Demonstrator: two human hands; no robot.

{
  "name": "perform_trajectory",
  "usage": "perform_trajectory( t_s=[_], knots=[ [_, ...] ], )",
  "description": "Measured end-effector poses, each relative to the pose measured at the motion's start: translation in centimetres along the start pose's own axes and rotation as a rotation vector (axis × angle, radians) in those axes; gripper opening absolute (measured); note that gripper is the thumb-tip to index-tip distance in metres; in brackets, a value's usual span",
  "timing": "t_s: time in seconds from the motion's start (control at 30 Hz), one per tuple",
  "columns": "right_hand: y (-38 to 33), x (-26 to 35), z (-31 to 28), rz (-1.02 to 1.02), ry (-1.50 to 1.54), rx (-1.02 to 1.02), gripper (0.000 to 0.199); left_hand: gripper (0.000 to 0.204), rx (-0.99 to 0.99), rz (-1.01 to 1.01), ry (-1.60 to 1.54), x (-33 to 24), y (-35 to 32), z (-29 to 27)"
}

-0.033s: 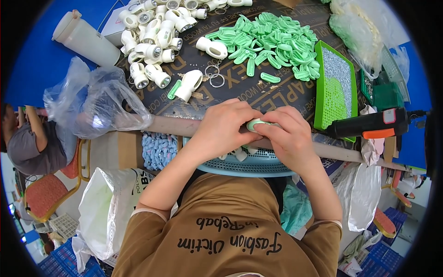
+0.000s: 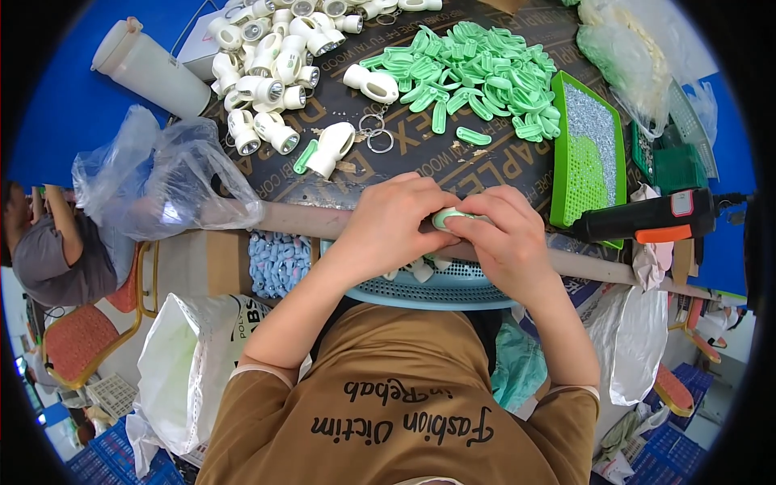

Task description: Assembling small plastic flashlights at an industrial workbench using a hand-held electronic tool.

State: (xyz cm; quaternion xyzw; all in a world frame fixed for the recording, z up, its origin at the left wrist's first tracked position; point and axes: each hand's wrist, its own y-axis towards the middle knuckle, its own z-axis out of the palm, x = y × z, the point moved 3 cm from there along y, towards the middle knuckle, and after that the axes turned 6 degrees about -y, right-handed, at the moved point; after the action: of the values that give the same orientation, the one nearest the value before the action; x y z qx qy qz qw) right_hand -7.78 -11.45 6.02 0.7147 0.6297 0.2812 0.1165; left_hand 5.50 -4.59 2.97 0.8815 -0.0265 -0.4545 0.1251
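Mid-frame at the tabletop (image 2: pixel 202 73) edge, left hand (image 2: pixel 388 230) and right hand (image 2: pixel 505 238) pinch one green-and-white piece (image 2: pixel 449 217) together; white housings (image 2: pixel 267 69) upper left and green clips (image 2: pixel 477 69) upper centre suggest many remain unassembled.

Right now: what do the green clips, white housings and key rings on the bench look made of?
Green clips: likely moulded plastic, uniform mint colour with a soft sheen. White housings: probably glossy plastic, rounded moulded shapes; the shiny ends could be reflectors or lenses, too small to tell. Key rings: look like metal wire, thin, silvery, bright glints. Both hands, left hand and right hand, pinch one green-and-white piece.
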Motion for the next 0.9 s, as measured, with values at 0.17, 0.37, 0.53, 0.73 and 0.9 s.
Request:
perform_trajectory(
  t_s=[0.17, 0.37, 0.53, 0.73, 0.9],
  knots=[
    [-0.1, -0.2, 0.2, 0.006, 0.002, -0.003, 0.027, 0.025, -0.001, -0.003, 0.009, 0.0, 0.0, 0.0],
    [-0.1, -0.6, 0.2, 0.034, 0.071, 0.021, 0.025, 0.024, 0.004, -0.008, 0.005, 0.0, 0.0, -0.1],
    [-1.3, -1.2, 0.5, 0.146, 0.207, 0.057, 0.022, 0.031, -0.070, 0.068, 0.105, -0.7, -0.3, -0.1],
    [-3.0, -1.3, 0.9, 0.621, 0.474, -0.079, 0.038, 0.038, -0.001, 0.115, 0.086, -1.8, 0.6, 0.6],
    [-6.9, -0.1, -5.5, 0.248, -0.034, -0.852, 0.037, 0.035, 0.083, 0.086, 0.015, -2.2, 1.4, 1.3]
  ],
)
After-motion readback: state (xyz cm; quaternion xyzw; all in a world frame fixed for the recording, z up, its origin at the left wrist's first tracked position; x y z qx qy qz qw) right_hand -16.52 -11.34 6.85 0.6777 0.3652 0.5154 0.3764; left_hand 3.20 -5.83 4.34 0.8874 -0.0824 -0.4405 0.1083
